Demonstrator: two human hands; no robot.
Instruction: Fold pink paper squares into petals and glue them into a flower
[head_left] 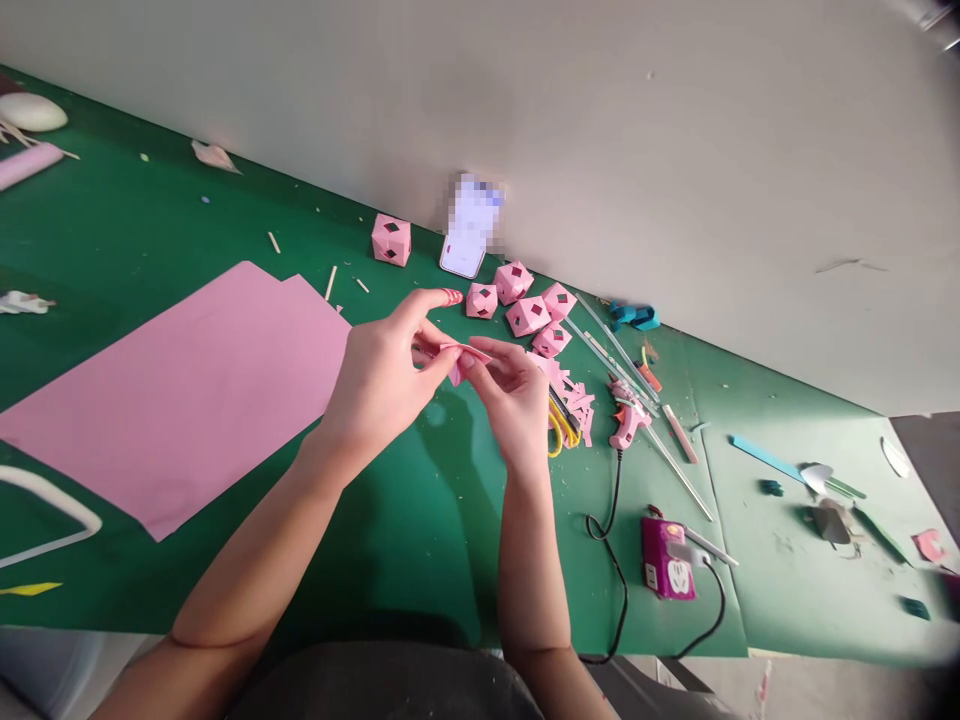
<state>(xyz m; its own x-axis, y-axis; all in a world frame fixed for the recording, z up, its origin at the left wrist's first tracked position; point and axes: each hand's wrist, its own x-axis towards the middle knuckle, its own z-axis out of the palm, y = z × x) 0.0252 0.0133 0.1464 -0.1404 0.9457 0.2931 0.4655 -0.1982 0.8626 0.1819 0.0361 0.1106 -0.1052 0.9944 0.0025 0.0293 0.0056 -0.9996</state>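
A small folded piece of pink paper (456,372) is pinched between both hands above the middle of the green table. My left hand (390,365) grips it from the left with thumb and fingers, its index finger raised. From the right, my right hand (514,395) holds the same piece, thumb on top. Just beyond the hands stand several pink folded paper shapes with diamond-shaped holes (528,316). Close to the right hand lie pink paper strips (577,405) and yellow-handled scissors (564,432), partly hidden by that hand.
Large pink paper sheets (187,390) cover the table's left. A lit phone (471,228) leans on the wall. To the right are a pink glue gun (628,415), clear glue sticks (679,468) and a purple power socket box (667,560) with a black cord.
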